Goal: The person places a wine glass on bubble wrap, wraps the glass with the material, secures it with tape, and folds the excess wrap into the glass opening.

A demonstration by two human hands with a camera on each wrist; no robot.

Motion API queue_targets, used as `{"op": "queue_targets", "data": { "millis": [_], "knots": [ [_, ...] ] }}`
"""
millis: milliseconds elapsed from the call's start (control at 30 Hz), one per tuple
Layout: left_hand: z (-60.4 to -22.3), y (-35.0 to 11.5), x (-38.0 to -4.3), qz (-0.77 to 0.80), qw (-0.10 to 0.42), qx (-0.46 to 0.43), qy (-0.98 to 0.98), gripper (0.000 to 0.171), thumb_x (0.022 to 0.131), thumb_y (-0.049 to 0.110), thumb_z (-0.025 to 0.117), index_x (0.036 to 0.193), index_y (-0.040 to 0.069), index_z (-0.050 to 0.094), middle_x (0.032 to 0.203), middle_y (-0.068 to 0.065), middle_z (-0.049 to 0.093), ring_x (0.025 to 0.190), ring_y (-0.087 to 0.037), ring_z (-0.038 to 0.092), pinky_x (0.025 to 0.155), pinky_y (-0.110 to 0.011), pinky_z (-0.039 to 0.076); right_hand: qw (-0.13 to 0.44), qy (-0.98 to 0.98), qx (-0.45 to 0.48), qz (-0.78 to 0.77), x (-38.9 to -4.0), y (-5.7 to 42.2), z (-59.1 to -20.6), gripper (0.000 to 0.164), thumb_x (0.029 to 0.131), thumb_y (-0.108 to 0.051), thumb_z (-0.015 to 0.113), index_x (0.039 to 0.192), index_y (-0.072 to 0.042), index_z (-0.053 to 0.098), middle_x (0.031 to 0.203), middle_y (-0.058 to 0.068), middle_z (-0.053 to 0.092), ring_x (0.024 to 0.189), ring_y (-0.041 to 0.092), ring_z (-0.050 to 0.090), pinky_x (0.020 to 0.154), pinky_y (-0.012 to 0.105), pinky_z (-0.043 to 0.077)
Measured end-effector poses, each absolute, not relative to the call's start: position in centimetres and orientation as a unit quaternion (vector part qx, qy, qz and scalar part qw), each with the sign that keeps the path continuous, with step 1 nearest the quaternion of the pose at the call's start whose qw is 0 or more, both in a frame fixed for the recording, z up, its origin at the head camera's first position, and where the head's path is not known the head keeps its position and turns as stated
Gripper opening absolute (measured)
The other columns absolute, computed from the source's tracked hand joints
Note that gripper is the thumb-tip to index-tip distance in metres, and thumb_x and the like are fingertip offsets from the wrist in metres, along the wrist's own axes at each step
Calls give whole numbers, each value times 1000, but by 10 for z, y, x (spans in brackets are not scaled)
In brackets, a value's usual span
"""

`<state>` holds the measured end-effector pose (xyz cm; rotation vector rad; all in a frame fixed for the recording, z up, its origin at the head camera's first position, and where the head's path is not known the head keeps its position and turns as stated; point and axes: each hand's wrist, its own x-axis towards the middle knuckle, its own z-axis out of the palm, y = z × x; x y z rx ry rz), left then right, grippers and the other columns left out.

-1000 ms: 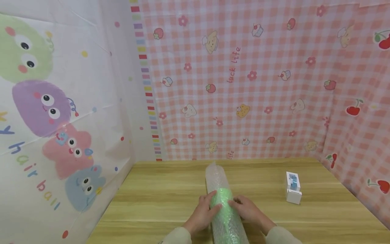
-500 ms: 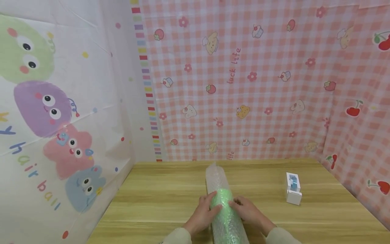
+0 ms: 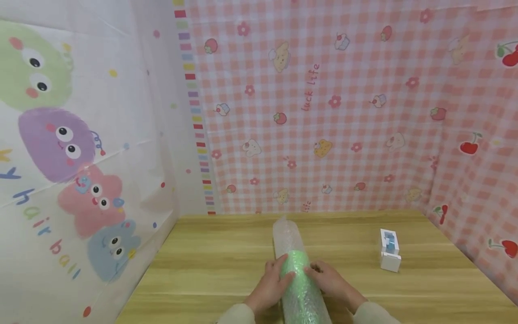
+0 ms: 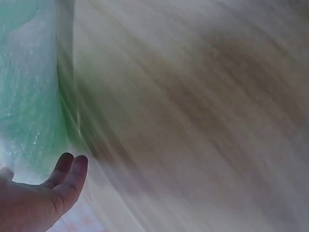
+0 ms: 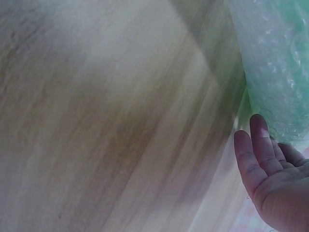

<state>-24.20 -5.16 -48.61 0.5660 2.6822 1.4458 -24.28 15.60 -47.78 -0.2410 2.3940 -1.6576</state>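
Note:
A long roll of clear bubble wrap (image 3: 287, 234) lies lengthwise on the wooden table, with something bright green (image 3: 298, 262) showing through its layers. My left hand (image 3: 268, 282) holds the roll's left side, thumb and forefinger on the wrap. On the opposite side my right hand (image 3: 329, 280) grips it with the thumb on top. In the left wrist view, slightly bent outer fingers (image 4: 72, 179) stand beside the bubble wrap (image 4: 34, 92). The right wrist view has similar fingers (image 5: 251, 154) along the other flank of the wrap (image 5: 270, 72). The roll's near end runs out of the head view.
A small white box-like holder (image 3: 390, 261) with a blue item in it stands on the right of the wooden table (image 3: 218, 256). A pink checked cloth (image 3: 348, 121) hangs behind the table, and a white sheet with cartoon figures (image 3: 64, 139) hangs at the left.

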Motion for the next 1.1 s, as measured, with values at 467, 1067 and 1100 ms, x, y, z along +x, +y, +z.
{"op": "queue_targets", "data": {
  "millis": [467, 1067, 1100],
  "knots": [
    [-478, -54, -248, 482, 71, 168, 857, 62, 100, 38, 58, 150, 9, 36, 131, -22, 41, 115, -40, 53, 95, -61, 45, 123, 815, -93, -559, -249, 162, -477, 50, 104, -31, 51, 127, 14, 51, 106, 12, 65, 93, 26, 65, 78, 46, 57],
    [-461, -44, -259, 404, 61, 226, 884, 58, 97, 30, 63, 148, 7, 45, 129, -21, 44, 114, -35, 51, 97, -55, 46, 139, 802, -87, -574, -249, 166, -480, 46, 105, -19, 46, 130, 20, 48, 102, 18, 69, 90, 29, 68, 78, 48, 58],
    [-459, -43, -259, 400, 64, 226, 886, 58, 97, 30, 63, 148, 8, 45, 128, -20, 44, 113, -34, 50, 96, -55, 46, 140, 802, -86, -574, -249, 167, -481, 46, 105, -19, 46, 130, 20, 48, 101, 18, 69, 89, 29, 68, 77, 48, 58]
  ]
}}
